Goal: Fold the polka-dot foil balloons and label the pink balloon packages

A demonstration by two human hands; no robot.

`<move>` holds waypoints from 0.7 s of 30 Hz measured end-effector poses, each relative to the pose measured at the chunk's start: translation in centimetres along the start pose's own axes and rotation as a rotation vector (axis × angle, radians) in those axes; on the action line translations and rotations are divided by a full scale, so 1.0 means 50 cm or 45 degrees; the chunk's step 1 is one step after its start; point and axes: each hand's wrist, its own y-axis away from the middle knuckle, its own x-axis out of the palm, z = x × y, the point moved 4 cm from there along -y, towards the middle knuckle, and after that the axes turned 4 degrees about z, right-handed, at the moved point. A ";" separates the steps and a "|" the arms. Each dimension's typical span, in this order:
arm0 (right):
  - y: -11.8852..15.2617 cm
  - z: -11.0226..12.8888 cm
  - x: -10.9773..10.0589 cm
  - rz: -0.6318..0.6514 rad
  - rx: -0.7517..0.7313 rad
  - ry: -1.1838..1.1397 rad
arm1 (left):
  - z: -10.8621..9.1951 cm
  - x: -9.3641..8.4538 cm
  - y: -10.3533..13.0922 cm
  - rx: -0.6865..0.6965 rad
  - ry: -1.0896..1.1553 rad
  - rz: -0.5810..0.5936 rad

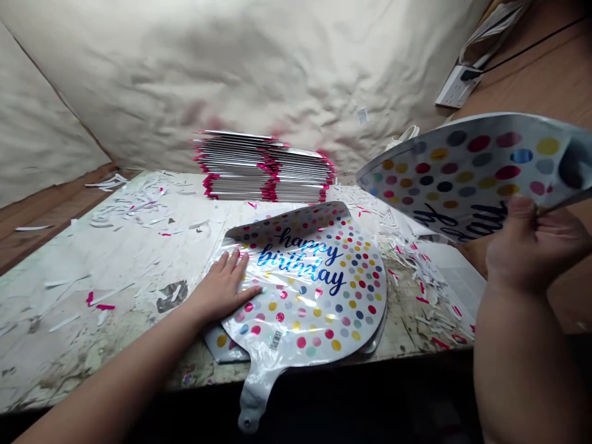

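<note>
Resting left hand [221,290], with fingers spread, on the lower balloon [305,302], likely against slipping; pinching the raised balloon [456,163] in right hand [531,246].

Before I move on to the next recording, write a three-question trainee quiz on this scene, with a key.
1. Which hand holds the raised balloon?
2. True or false: the left hand touches the lower balloon on the table.
3. What colour edges the stacks beyond the lower balloon? A) green B) pink C) orange

Key: 1. The right hand. 2. True. 3. B.
</note>
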 end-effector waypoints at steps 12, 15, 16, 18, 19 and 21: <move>0.399 0.211 -0.042 1.698 -0.557 -0.961 | -0.056 -0.062 0.005 -0.127 1.470 -0.132; 0.427 0.195 -0.039 1.872 -0.488 -0.963 | -0.038 -0.066 -0.018 -0.330 1.659 -0.229; 0.429 0.193 -0.039 1.897 -0.470 -0.969 | -0.032 -0.072 -0.028 -0.374 1.678 -0.253; 0.429 0.192 -0.038 1.923 -0.433 -0.969 | -0.032 -0.081 -0.053 -0.397 1.701 -0.147; 0.428 0.194 -0.037 1.930 -0.423 -0.965 | -0.040 -0.081 -0.065 -0.396 1.738 0.008; 0.428 0.197 -0.037 1.934 -0.416 -0.950 | -0.070 -0.078 -0.083 -0.361 1.868 0.407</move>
